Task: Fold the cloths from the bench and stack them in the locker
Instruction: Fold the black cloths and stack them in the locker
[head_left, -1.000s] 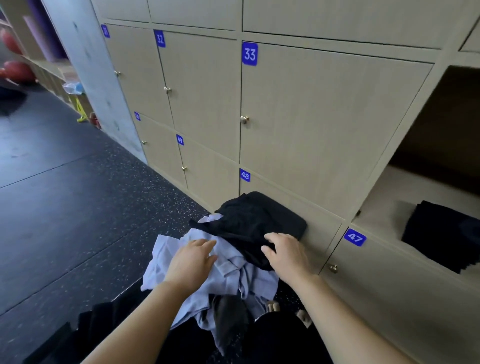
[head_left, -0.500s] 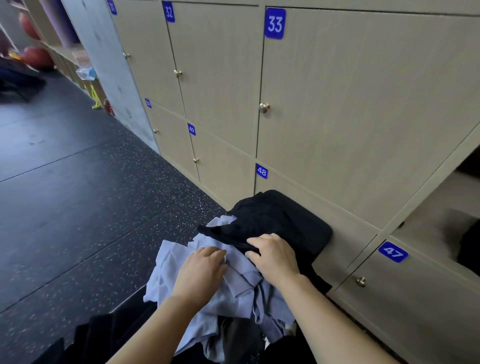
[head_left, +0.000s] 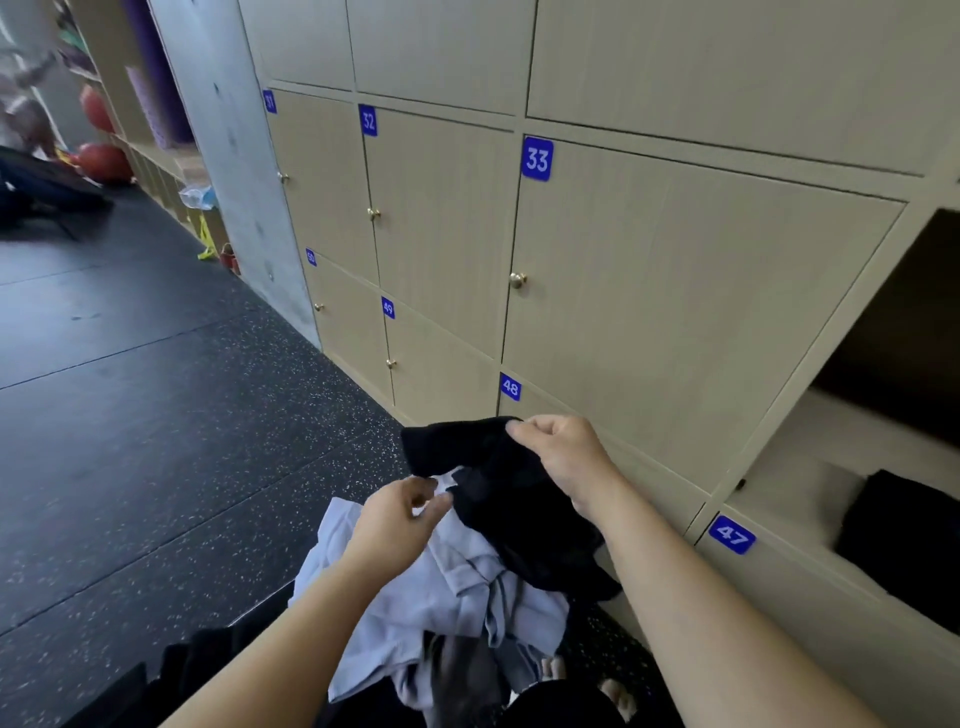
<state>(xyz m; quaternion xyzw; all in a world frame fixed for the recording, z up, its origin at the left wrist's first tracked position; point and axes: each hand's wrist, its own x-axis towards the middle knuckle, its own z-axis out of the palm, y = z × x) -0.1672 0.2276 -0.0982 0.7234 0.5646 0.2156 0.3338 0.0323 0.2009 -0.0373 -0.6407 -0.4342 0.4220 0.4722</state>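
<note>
A black cloth (head_left: 498, 499) is lifted off a heap of cloths on the bench. My right hand (head_left: 566, 457) grips its upper edge, fingers curled into the fabric. My left hand (head_left: 400, 525) is just left of the cloth's lower edge, fingers curled with the tips at the black fabric; a firm pinch cannot be made out. Under both hands lies a crumpled pale lavender cloth (head_left: 431, 587) with a grey piece (head_left: 467, 680) below it. The open locker (head_left: 810, 467) is at the right, with a folded black cloth (head_left: 904, 540) lying inside.
Closed beige locker doors (head_left: 675, 312) numbered 31 to 50 fill the wall ahead. Dark speckled rubber floor (head_left: 156, 441) spreads to the left. Far left, shelves hold red balls (head_left: 104, 161) and rolled mats. Black clothing (head_left: 197, 670) lies at the bench's near left.
My right hand rose from the heap, lifting the black cloth up with it. My left hand left the lavender cloth and moved up to the black cloth's lower edge.
</note>
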